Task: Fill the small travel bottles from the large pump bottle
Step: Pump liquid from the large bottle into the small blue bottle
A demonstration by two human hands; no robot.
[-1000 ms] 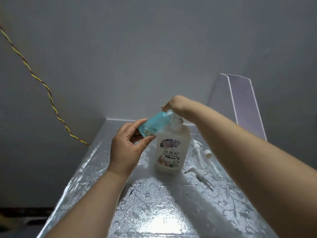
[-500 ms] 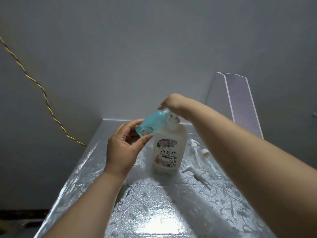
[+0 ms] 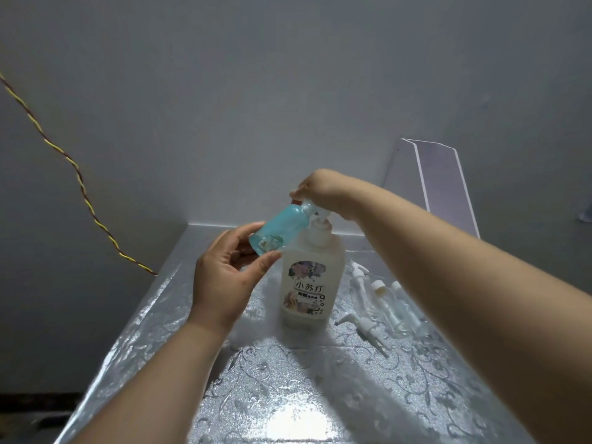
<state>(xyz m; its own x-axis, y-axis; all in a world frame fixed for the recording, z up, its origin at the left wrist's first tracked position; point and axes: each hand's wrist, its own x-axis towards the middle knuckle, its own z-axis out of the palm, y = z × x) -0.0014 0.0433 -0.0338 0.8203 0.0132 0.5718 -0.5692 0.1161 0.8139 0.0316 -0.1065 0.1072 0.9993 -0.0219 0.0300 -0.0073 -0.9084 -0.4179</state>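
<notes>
A large translucent white pump bottle (image 3: 310,283) with a flowered label stands upright mid-table. My right hand (image 3: 320,190) rests on top of its pump head, which it hides, fingers bent down over it. My left hand (image 3: 224,277) pinches the base of a small blue travel bottle (image 3: 282,229) between thumb and fingers. The blue bottle is tilted, its open mouth up against the pump's spout. Clear travel bottles (image 3: 394,302) lie on the table to the right of the pump bottle.
The table (image 3: 288,395) wears a shiny silver floral cover. A loose white pump top (image 3: 365,325) lies by the clear bottles. A clear acrylic stand (image 3: 442,177) leans at the back right. A yellow-red twisted cord (image 3: 80,184) hangs along the left wall.
The pump head and my right hand have risen slightly, and the blue bottle stays at the spout in my left hand.
</notes>
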